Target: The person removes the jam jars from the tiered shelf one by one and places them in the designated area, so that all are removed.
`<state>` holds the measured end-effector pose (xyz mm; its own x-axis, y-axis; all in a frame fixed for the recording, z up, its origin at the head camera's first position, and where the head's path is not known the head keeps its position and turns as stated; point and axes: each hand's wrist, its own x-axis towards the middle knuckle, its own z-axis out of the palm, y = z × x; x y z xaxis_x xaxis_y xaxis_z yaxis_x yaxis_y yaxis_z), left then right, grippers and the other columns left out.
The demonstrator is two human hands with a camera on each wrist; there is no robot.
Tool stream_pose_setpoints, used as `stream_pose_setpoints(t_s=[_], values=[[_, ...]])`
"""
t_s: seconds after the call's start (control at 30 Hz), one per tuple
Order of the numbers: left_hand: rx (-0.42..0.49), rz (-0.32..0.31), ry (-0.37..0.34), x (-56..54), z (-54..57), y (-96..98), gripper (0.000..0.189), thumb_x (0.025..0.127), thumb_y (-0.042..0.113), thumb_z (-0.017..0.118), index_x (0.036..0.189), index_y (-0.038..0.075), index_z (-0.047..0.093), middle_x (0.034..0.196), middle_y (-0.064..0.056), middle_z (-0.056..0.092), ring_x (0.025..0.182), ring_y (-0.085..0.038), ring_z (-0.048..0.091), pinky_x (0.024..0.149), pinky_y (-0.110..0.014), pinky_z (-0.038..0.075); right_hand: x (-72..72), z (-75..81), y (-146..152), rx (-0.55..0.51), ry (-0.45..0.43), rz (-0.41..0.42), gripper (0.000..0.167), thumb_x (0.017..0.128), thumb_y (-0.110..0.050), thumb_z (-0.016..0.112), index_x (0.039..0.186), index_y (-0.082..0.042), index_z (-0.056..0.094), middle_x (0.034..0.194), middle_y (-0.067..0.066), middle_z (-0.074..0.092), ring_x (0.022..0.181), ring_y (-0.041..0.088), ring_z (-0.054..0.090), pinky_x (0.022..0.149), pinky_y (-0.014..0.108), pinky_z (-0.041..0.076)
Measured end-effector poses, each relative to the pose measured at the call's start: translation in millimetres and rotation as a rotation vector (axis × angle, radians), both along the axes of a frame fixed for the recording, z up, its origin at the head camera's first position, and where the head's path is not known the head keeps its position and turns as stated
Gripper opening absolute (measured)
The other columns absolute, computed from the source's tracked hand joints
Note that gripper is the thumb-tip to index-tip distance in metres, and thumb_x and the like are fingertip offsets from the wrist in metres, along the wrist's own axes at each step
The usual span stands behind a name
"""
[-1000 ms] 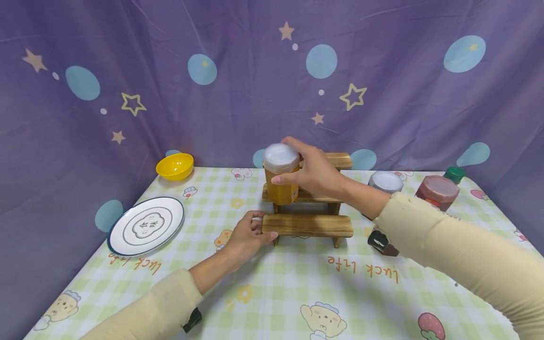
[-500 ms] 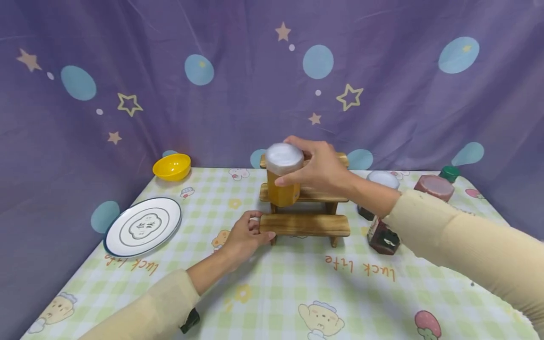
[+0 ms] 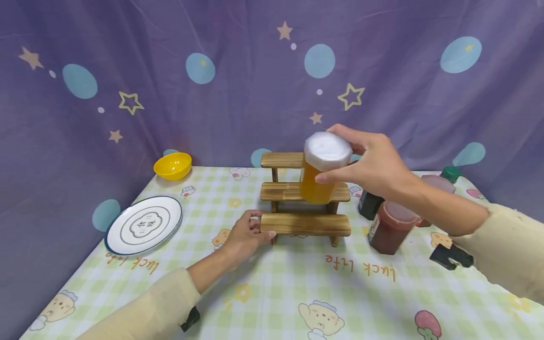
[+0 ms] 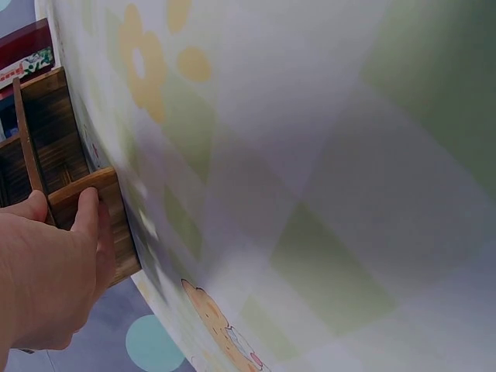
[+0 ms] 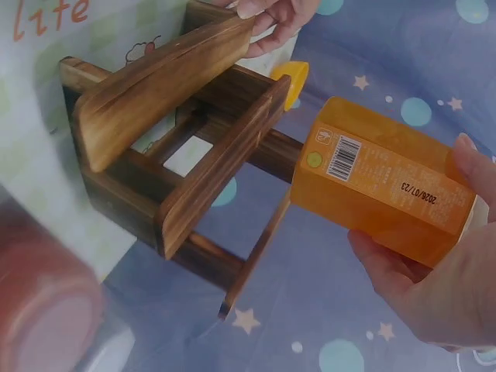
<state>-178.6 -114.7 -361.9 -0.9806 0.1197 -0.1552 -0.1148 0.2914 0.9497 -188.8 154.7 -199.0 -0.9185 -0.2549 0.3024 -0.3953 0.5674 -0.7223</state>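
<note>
A jar of orange contents [image 3: 315,188] with a white lid is held by my right hand [image 3: 376,163], thumb on the near side and fingers behind. It overlaps the right part of the upper and middle tiers of a three-tier wooden step rack [image 3: 306,224]. In the right wrist view the jar's label [image 5: 364,167] shows a barcode and a date, and its base stands apart from the rack. My left hand [image 3: 243,242] grips the left end of the rack's lowest tier, thumb on the front edge; the left wrist view shows its fingers on the wood.
Right of the rack stand a dark red jar [image 3: 390,231], a dark jar [image 3: 369,206], another red jar [image 3: 439,182] partly behind my right arm, and a green-capped container [image 3: 451,174]. A white plate [image 3: 123,236] and a yellow bowl [image 3: 173,166] are at left.
My right hand has carried the orange jar rightward from the rack's left side, uncovering the left ends of the upper tiers. My left hand stays on the lowest tier.
</note>
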Motion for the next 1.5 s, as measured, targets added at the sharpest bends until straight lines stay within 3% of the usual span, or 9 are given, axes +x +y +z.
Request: stream_pose_setpoints(t_s=[0.2, 0.57, 0.77, 1.0, 1.17, 1.3, 1.37, 1.5], values=[[0.006, -0.013, 0.001, -0.1, 1.3, 0.8, 0.064, 0.087, 0.012, 0.072, 0.14, 0.006, 0.036, 0.125, -0.017, 0.052, 0.109, -0.027, 0.055, 0.087, -0.036, 0.049, 15.3, 3.2, 20, 0.022, -0.006, -0.076, 0.072, 0.061, -0.05, 0.088, 0.125, -0.039, 0.057, 0.111, -0.006, 0.065, 0.109, 0.016, 0.06, 0.082, 0.038, 0.045], [0.017, -0.004, 0.003, 1.7, 3.2, 2.8, 0.064, 0.087, 0.01, 0.072, 0.14, 0.006, 0.035, 0.118, -0.015, 0.057, 0.099, -0.022, 0.059, 0.082, -0.034, 0.051, 30.3, 5.6, 62, -0.004, -0.036, -0.195, 0.075, 0.067, -0.039, 0.088, 0.134, -0.039, 0.053, 0.118, -0.001, 0.062, 0.102, 0.01, 0.058, 0.071, 0.018, 0.049], [0.011, -0.01, 0.007, 2.8, 5.2, 3.0, 0.064, 0.087, 0.01, 0.072, 0.14, 0.005, 0.035, 0.119, -0.015, 0.056, 0.099, -0.023, 0.059, 0.084, -0.037, 0.051, 34.6, 2.9, 77, -0.021, -0.043, -0.243, 0.073, 0.066, -0.037, 0.088, 0.131, -0.037, 0.055, 0.113, -0.003, 0.065, 0.096, 0.01, 0.059, 0.062, 0.024, 0.051], [0.018, -0.003, 0.006, 3.7, 5.9, 3.6, 0.064, 0.087, 0.009, 0.071, 0.139, 0.004, 0.035, 0.119, -0.017, 0.057, 0.099, -0.023, 0.06, 0.084, -0.036, 0.051, 37.9, 4.2, 87, -0.082, -0.076, -0.274, 0.071, 0.066, -0.03, 0.09, 0.129, -0.036, 0.057, 0.102, -0.01, 0.067, 0.075, 0.015, 0.059, 0.049, 0.032, 0.052], [0.025, -0.002, 0.002, 3.2, 3.7, 2.7, 0.063, 0.087, 0.009, 0.071, 0.139, 0.004, 0.036, 0.118, -0.016, 0.057, 0.098, -0.023, 0.061, 0.084, -0.035, 0.051, 40.4, 3.4, 102, 0.002, -0.047, -0.317, 0.073, 0.068, -0.038, 0.088, 0.133, -0.039, 0.054, 0.107, -0.009, 0.065, 0.088, 0.008, 0.059, 0.058, 0.024, 0.052], [0.032, -0.005, 0.004, 2.5, 1.7, 2.6, 0.063, 0.087, 0.008, 0.071, 0.138, 0.003, 0.036, 0.115, -0.015, 0.059, 0.097, -0.022, 0.062, 0.083, -0.035, 0.052, 42.9, 0.4, 119, 0.085, -0.025, -0.376, 0.075, 0.068, -0.044, 0.086, 0.135, -0.043, 0.052, 0.112, -0.009, 0.063, 0.098, 0.003, 0.052, 0.075, 0.022, 0.039], [0.029, -0.001, 0.003, 1.8, 1.0, 2.5, 0.062, 0.087, 0.008, 0.071, 0.138, 0.004, 0.036, 0.115, -0.015, 0.059, 0.098, -0.022, 0.062, 0.084, -0.035, 0.052, 43.8, -1.8, 129, 0.103, -0.014, -0.372, 0.072, 0.07, -0.042, 0.085, 0.134, -0.042, 0.052, 0.111, -0.008, 0.063, 0.095, 0.004, 0.053, 0.072, 0.024, 0.038], [0.013, -0.001, 0.002, 0.7, 0.4, 1.8, 0.062, 0.087, 0.01, 0.072, 0.138, 0.005, 0.037, 0.117, -0.014, 0.058, 0.101, -0.023, 0.059, 0.084, -0.034, 0.051, 41.7, -11.1, 150, 0.065, 0.057, -0.265, 0.061, 0.076, -0.021, 0.083, 0.131, -0.027, 0.056, 0.103, -0.001, 0.061, 0.085, 0.007, 0.055, 0.061, 0.02, 0.04]])
